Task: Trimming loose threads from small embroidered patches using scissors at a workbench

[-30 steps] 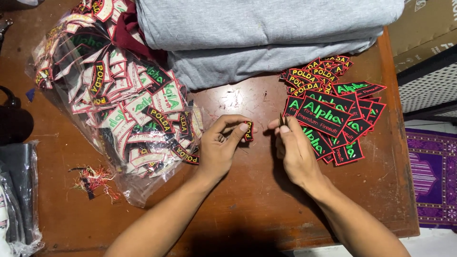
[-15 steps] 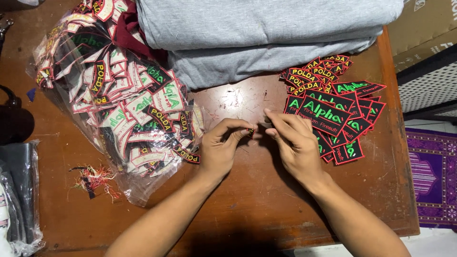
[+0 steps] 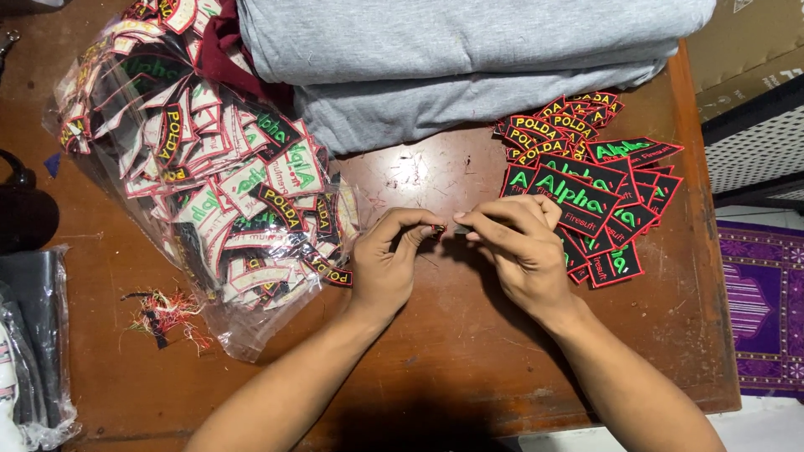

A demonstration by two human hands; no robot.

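My left hand [image 3: 387, 266] pinches a small embroidered patch [image 3: 437, 229] by its edge, held just above the brown wooden table [image 3: 469, 360]. My right hand [image 3: 521, 251] meets it from the right, holding a thin metal tool [image 3: 461, 228] whose tip touches the patch. A sorted pile of black patches with red borders and green or yellow lettering [image 3: 596, 188] lies right behind my right hand. A clear plastic bag full of patches [image 3: 209, 176] sits to the left of my left hand.
Folded grey cloth [image 3: 469, 59] is stacked at the table's far side. A tuft of cut threads [image 3: 163, 314] lies near the bag. Plastic wrapping [image 3: 33, 351] and a dark object [image 3: 21, 209] sit at the left edge. A purple mat [image 3: 766, 310] covers the floor on the right.
My two hands have come together at the table's middle. The right hand moved left to the small patch in my left hand, and now works at its edge.
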